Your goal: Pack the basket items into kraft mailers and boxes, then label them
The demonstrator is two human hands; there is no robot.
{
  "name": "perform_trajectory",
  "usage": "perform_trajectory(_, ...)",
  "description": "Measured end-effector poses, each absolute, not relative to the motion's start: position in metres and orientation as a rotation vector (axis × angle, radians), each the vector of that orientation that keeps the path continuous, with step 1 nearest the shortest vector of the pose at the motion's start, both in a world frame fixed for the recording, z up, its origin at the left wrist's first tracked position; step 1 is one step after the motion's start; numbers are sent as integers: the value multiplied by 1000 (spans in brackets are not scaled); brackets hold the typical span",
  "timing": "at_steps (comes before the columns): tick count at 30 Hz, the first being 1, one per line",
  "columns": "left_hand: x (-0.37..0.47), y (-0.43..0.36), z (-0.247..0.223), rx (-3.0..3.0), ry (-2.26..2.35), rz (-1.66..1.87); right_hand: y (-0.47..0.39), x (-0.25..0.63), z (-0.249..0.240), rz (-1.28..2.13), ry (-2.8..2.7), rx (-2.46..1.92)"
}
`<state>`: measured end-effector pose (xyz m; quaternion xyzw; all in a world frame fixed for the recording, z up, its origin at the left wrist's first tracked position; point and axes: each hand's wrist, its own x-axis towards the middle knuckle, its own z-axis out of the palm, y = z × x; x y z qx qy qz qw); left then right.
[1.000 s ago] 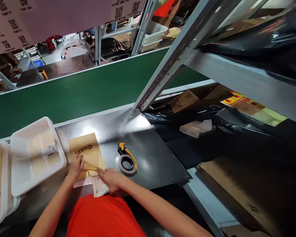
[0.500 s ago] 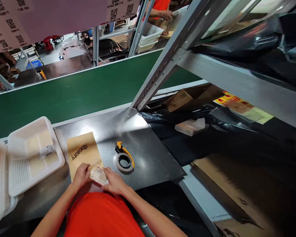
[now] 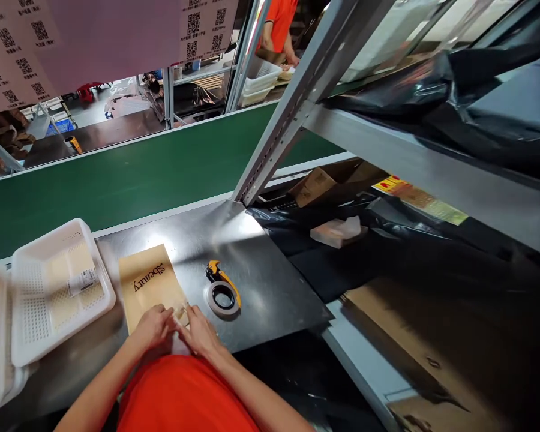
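Observation:
My left hand (image 3: 154, 327) and my right hand (image 3: 200, 333) meet close to my body at the table's near side. Between their fingertips they pinch a small packet (image 3: 181, 315) with a pale, partly see-through wrapping. Fingers cover much of it, so its contents cannot be made out. Just beyond my hands lies a flat tan paper envelope (image 3: 139, 264) printed "Sbeauty"; its lower end is partly hidden. To the right of the envelope, a tape dispenser (image 3: 224, 294) with a yellow handle and a roll of tape rests on the metal tabletop (image 3: 270, 294).
White perforated baskets (image 3: 31, 324) stand at the left, one holding a labelled tan packet (image 3: 81, 282). A green conveyor belt (image 3: 130, 180) runs behind the table. A metal post (image 3: 274, 138) rises at the back corner. Rightward are a tissue pack (image 3: 337, 232) and cardboard (image 3: 409, 336).
My hands have drawn closer together around the packet, which now shows less of its printed face. The view has shifted slightly. Envelope and tape dispenser stay where they were on the table.

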<state>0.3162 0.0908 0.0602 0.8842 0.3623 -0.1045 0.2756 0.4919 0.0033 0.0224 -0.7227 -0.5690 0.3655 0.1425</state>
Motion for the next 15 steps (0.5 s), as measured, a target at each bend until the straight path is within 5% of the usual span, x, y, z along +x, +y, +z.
perform_trajectory(11,347,80,76,2571,883,-281,16,469,39,961,-1387,-2288)
perform_trajectory(15,317,66,60,2374,991,161,15,460,39,1178,-1364,-2275)
